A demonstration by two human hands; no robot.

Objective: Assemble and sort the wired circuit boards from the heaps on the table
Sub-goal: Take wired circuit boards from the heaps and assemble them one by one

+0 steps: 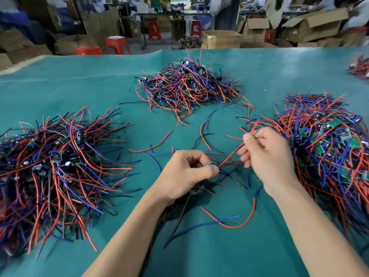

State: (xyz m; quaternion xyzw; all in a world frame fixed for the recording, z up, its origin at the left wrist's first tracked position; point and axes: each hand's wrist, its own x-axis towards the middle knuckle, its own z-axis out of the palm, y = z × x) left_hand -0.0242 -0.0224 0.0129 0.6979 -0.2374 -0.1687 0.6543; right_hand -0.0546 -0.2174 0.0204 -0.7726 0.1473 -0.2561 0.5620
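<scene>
Three heaps of small green circuit boards with red, blue and black wires lie on the green table (79, 86): a left heap (56, 162), a far middle heap (189, 84) and a right heap (327, 140). My left hand (185, 172) pinches a small wired board (212, 163) between thumb and fingers at the table's middle. My right hand (265, 152) pinches thin wire ends between thumb and forefinger. A red wire (231, 154) runs from the board up toward my right hand. Loose wires hang and lie under both hands.
Loose red, blue and black wires (229, 222) lie scattered between the heaps. Another small wire heap (359, 66) sits at the far right edge. Beyond the table stand red stools (117, 45), cardboard boxes (221, 39) and people at other benches.
</scene>
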